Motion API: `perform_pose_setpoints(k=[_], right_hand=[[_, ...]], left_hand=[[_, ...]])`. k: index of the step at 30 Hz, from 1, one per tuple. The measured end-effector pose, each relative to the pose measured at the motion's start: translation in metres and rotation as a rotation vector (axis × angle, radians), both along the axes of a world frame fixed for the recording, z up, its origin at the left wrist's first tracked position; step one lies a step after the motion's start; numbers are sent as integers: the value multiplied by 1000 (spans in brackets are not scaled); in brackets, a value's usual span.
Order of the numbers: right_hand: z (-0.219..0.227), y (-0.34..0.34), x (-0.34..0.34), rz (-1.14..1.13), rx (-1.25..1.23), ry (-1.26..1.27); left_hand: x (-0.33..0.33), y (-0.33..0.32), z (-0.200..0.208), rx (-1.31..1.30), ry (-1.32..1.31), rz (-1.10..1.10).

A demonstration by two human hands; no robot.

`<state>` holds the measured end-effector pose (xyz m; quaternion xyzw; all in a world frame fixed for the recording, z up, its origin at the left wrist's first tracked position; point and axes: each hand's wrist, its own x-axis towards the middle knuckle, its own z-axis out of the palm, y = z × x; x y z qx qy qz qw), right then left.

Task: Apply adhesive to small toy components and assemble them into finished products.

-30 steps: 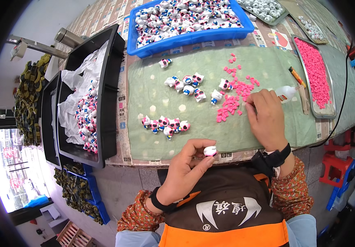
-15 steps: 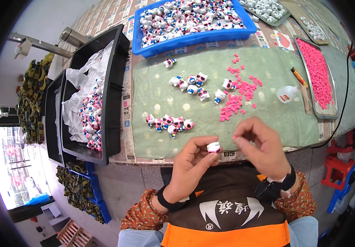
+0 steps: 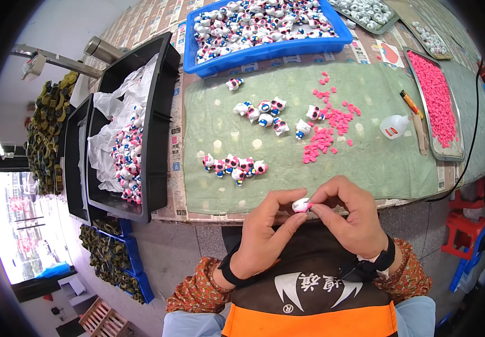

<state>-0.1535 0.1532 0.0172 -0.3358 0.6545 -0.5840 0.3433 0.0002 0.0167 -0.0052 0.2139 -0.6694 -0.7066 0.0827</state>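
Just off the table's front edge, my left hand [image 3: 269, 227] is closed on a small white cat figurine [image 3: 300, 204], held between thumb and fingers. My right hand [image 3: 348, 216] pinches a tiny pink piece against the figurine's right side; fingertips hide most of that piece. Beyond my hands, loose pink pieces [image 3: 322, 143] lie scattered on the green cloth [image 3: 208, 196]. Left of them sit a cluster of cat figurines with pink parts [image 3: 237, 167] and, farther back, a looser group of white and blue figurines [image 3: 263, 120].
A blue bin [image 3: 208, 68] full of figurines stands at the back. On the left is a black crate [image 3: 155, 140] with paper and figurines. To the right are a glue bottle [image 3: 393, 127], an orange-and-black knife [image 3: 410, 102] and a metal tray [image 3: 460, 147] of pink pieces.
My right hand has moved left and brought its pink piece against the figurine. The figurine has been tilted in my left hand and shifted slightly right.
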Motion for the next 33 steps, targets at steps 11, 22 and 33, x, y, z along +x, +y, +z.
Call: perform_pose_setpoints(k=[11, 22, 33], right_hand=[[-7, 3, -6, -2, -56, 391], [-5, -1, 6, -86, -83, -423], [-23, -2, 13, -105, -224, -512]], left_hand=[[-3, -1, -2, 192, 30, 83], [-3, 2, -5, 41, 42, 102], [-6, 7, 2, -106, 30, 115]])
